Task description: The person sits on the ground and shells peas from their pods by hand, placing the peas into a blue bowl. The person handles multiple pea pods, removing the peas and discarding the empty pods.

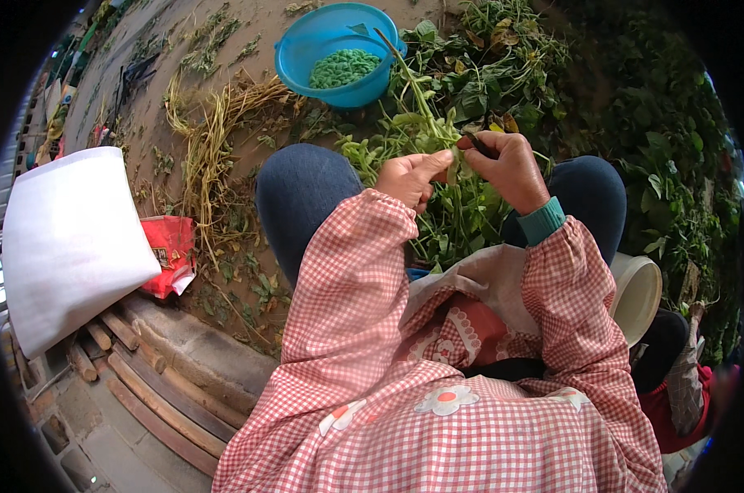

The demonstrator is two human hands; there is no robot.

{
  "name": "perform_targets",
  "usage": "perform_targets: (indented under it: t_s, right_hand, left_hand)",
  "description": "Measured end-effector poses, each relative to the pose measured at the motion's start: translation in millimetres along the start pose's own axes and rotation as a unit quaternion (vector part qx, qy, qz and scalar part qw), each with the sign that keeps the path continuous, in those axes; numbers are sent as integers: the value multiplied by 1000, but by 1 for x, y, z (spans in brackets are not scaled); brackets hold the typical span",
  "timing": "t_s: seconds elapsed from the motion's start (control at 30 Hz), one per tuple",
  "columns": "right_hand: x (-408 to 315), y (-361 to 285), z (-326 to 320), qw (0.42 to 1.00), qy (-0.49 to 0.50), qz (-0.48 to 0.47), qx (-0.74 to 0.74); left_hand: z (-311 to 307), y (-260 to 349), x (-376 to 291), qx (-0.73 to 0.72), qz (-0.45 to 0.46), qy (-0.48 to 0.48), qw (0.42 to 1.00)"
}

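Observation:
Between my knees, my left hand pinches a green bean pod between thumb and forefinger. My right hand grips a small dark tool, its tip close to the pod; the fingers hide most of it, so its kind is unclear. A cut plant stem with pods and leaves rises just beyond both hands. More leafy bean plants lie below them. Past my knees stands a blue plastic basin holding a heap of shelled green beans and a loose leaf.
Dried stalks and leaves litter the ground at left. A white sack, a red packet and wooden poles lie nearer. Piled plants fill the right. A white bucket and another person's sleeve are at lower right.

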State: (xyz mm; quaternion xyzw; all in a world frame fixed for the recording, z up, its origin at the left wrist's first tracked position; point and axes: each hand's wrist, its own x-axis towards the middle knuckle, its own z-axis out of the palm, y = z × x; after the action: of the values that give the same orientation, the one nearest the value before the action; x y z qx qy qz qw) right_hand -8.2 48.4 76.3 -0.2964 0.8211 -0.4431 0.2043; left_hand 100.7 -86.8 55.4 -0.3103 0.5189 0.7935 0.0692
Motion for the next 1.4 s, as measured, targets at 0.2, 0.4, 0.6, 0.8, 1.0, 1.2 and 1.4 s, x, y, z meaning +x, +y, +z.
perform_targets:
  t_s: [0.2, 0.4, 0.6, 0.8, 1.0, 1.2, 1.4]
  right_hand:
    - [-2, -4, 2, 1000, -11, -16, 11]
    - [-3, -11, 1, 999, -36, -23, -23]
    - [1, -12, -11, 994, -93, 53, 17]
    - [10, -7, -16, 986, -145, 63, 53]
    - [11, 4, -14, 947, -7, 146, 287]
    - [-13, -17, 23, 980, 41, -31, 190]
    - [-23, -22, 47, 983, 43, -40, 175]
  left_hand:
    - [9, -9, 9, 29, 156, 88, 983]
    - [2, -16, 13, 27, 100, 58, 993]
    - [1, -14, 10, 61, 150, 13, 987]
    - [4, -9, 5, 66, 167, -27, 983]
    - [-11, -5, 8, -207, 59, 10, 977]
    - [-21, -10, 16, -338, 37, 29, 940]
    - [-17, -6, 15, -293, 21, 69, 953]
